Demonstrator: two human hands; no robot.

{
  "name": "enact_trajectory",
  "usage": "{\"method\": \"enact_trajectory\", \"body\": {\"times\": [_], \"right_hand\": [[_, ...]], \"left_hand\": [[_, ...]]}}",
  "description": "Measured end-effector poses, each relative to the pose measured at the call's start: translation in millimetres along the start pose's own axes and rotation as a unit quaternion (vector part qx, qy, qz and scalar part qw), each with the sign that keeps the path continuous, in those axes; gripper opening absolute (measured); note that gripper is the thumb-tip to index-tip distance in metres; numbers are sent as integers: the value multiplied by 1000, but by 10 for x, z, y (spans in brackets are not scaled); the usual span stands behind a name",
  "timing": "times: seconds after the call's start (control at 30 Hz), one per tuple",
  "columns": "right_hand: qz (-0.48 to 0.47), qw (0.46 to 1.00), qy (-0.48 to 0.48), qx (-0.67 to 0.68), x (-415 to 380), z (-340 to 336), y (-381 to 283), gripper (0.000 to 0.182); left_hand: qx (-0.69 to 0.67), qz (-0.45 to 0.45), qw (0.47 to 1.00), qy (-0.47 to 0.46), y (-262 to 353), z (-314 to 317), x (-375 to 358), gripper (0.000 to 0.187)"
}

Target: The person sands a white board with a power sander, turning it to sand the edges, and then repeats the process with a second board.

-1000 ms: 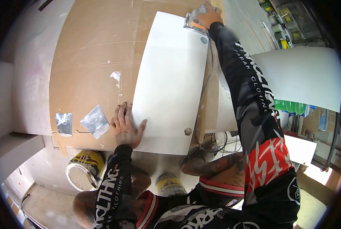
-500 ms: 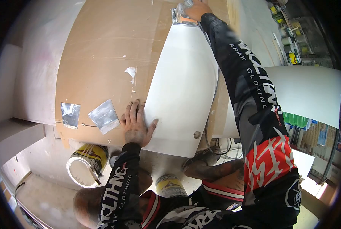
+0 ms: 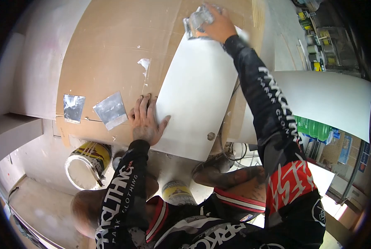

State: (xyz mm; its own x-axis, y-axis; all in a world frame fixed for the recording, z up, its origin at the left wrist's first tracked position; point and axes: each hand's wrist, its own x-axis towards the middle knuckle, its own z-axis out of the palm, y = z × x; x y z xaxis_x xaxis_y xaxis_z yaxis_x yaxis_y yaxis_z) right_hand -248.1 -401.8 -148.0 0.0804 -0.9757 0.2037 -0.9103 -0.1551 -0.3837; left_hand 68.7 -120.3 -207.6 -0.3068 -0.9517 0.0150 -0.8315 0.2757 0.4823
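A long white panel (image 3: 193, 95) with a small hole near its close end lies on brown cardboard. My right hand (image 3: 220, 25) is wrapped round a grey, dusty sander (image 3: 198, 23) at the panel's far end; motion blurs both. The sander's flat base rests on the panel, partly hidden by my fingers. At the panel's near left edge my left hand (image 3: 146, 120) lies flat with its fingers apart, mostly on the cardboard, its thumb on the white surface. Left of that hand are two shiny silver squares (image 3: 110, 110) (image 3: 74, 108).
The cardboard sheet (image 3: 106, 45) covers the work surface. Below its front edge stand a paint-smeared bucket (image 3: 85, 166) and a second bucket (image 3: 178, 193). A dark cord (image 3: 222, 145) loops by the panel's right side. Another white sheet (image 3: 322, 99) and green bottles (image 3: 314, 128) are at right.
The sander has come a little toward me along the panel, with my right hand on it. My left hand stays at the panel's edge, while the whole view has shifted slightly.
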Motion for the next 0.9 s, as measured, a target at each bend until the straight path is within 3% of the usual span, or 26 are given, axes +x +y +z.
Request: {"method": "enact_trajectory", "body": {"times": [0.03, 0.2, 0.37, 0.67, 0.73, 0.77, 0.83, 0.9], "right_hand": [[-27, 999, -13, -26, -192, -41, -127, 83], [-55, 997, -53, 33, -1171, -229, -1024, 76], [-69, 992, -84, 57, -1694, -341, -1463, 73], [11, 999, -4, -40, -555, 28, -858, 77], [77, 986, -146, 25, -330, -6, -827, 61], [76, 986, -146, 26, -343, 36, -829, 61], [39, 997, 6, -72, -456, 79, -949, 77], [35, 998, -15, -43, -740, 8, -1145, 77]], "left_hand": [[-1, 2, 1000, 0, -1, 0, -4, 80], [2, -4, 1000, -2, 10, -8, -2, 79], [-1, -8, 1000, -4, 13, -12, 3, 79], [6, -10, 1000, 12, -1, 23, -1, 80], [8, -11, 1000, 13, -7, 17, 2, 80], [10, -10, 1000, 14, -5, 21, 4, 80], [11, -8, 1000, 16, -7, 23, 10, 80], [15, -14, 1000, 10, -2, 26, 9, 80]]}}
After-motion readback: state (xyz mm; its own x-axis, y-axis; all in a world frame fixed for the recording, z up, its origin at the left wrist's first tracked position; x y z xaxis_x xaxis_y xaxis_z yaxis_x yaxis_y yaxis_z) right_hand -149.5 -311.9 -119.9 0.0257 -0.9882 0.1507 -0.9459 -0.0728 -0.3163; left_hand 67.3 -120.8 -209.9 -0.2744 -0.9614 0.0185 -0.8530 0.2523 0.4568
